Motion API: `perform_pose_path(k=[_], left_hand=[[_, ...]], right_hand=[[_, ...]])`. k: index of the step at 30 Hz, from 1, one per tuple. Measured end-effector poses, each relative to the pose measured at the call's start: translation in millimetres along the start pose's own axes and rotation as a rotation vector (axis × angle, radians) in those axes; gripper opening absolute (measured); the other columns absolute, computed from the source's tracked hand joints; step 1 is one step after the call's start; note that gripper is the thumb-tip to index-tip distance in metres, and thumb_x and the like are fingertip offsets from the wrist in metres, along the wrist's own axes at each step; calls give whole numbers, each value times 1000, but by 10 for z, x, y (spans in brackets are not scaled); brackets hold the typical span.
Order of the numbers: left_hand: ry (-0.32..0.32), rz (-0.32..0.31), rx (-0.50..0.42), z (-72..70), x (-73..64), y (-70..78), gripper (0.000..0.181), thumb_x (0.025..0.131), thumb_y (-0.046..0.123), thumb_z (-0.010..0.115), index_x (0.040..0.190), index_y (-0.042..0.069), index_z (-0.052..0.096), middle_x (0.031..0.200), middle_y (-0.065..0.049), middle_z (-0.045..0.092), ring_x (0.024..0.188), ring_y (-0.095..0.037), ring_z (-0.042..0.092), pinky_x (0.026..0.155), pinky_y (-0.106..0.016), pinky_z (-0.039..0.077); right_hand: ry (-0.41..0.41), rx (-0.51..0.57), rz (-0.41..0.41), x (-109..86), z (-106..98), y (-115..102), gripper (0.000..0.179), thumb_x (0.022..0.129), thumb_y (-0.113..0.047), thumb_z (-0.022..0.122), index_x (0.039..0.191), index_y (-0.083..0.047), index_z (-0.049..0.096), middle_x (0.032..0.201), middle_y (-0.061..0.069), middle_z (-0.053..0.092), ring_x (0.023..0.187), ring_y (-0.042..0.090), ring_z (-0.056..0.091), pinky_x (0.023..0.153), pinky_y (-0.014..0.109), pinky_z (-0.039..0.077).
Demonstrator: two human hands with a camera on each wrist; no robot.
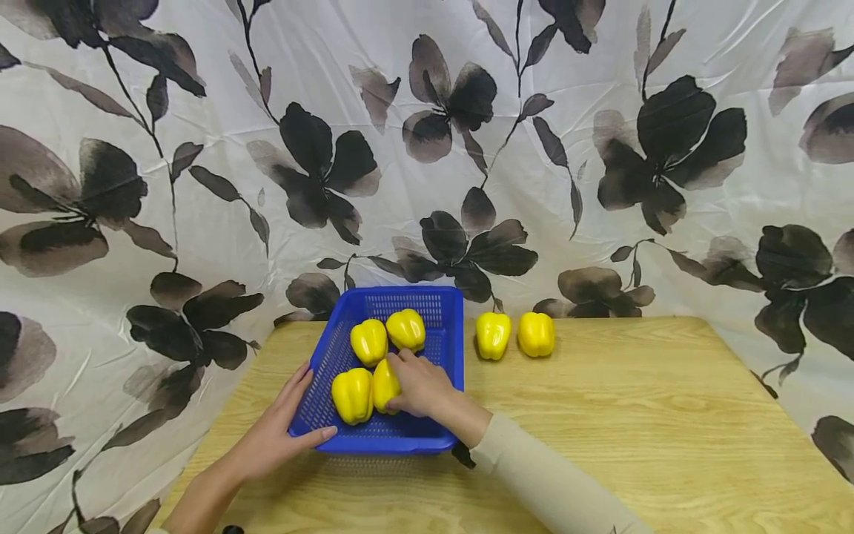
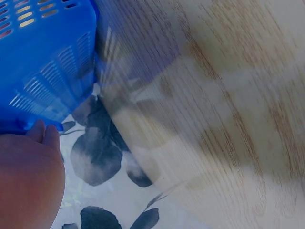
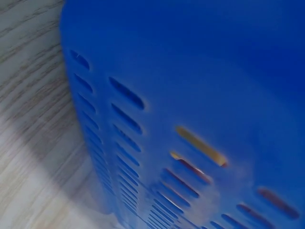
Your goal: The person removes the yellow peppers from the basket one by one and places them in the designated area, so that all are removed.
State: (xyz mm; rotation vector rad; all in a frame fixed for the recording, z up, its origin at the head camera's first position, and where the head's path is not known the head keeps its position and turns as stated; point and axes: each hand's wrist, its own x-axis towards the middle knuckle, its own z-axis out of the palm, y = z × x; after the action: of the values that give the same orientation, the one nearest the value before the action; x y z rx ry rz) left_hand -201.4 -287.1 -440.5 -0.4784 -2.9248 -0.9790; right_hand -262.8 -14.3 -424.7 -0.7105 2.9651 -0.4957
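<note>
A blue plastic basket (image 1: 457, 334) with slotted walls stands on the table's left part. My left hand (image 1: 273, 437) grips its left rim near the front corner, thumb over the edge; the left wrist view shows that hand (image 2: 31, 179) at the rim. Inside the basket, my right hand (image 1: 423, 386) holds a yellow bell pepper (image 1: 385, 387), partly covered by the fingers. Beside it lies another yellow bell pepper (image 1: 352, 396), and two more, a left one (image 1: 369, 342) and a right one (image 1: 406, 330), sit farther back. Only the basket's slotted wall (image 3: 190, 86) fills the right wrist view, hiding the hand.
Two yellow bell peppers, one nearer the basket (image 1: 493, 335) and one farther right (image 1: 537, 334), stand on the wooden table (image 1: 634, 415) by its back edge. A flowered cloth (image 1: 547, 200) hangs behind. Some small dark object (image 1: 463, 455) shows under the right forearm.
</note>
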Motion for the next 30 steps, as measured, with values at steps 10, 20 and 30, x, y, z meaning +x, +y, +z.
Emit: perform_pose_path(k=[10, 20, 30], left_hand=[[-8, -6, -6, 23, -16, -1, 104, 90, 48, 75, 165, 9, 14, 172, -8, 4, 151, -51, 17, 110, -77, 23], [-6, -10, 0, 1, 1, 19, 104, 91, 49, 75, 165, 10, 14, 172, -9, 5, 150, -52, 19, 110, -77, 24], [3, 6, -10, 10, -5, 31, 104, 90, 48, 76, 165, 8, 15, 172, -11, 6, 150, -52, 19, 110, -77, 24]], right_hand=[[-69, 138, -51, 8, -2, 38, 87, 83, -25, 87, 156, -13, 41, 144, 12, 50, 119, 26, 59, 99, 43, 53], [-189, 228, -39, 10, 9, 38, 98, 82, -39, 86, 159, -16, 31, 148, 21, 39, 101, 25, 59, 91, 43, 56], [-171, 249, -7, 9, 40, 25, 63, 90, -47, 76, 141, -23, 46, 142, 18, 45, 98, 24, 58, 84, 40, 54]])
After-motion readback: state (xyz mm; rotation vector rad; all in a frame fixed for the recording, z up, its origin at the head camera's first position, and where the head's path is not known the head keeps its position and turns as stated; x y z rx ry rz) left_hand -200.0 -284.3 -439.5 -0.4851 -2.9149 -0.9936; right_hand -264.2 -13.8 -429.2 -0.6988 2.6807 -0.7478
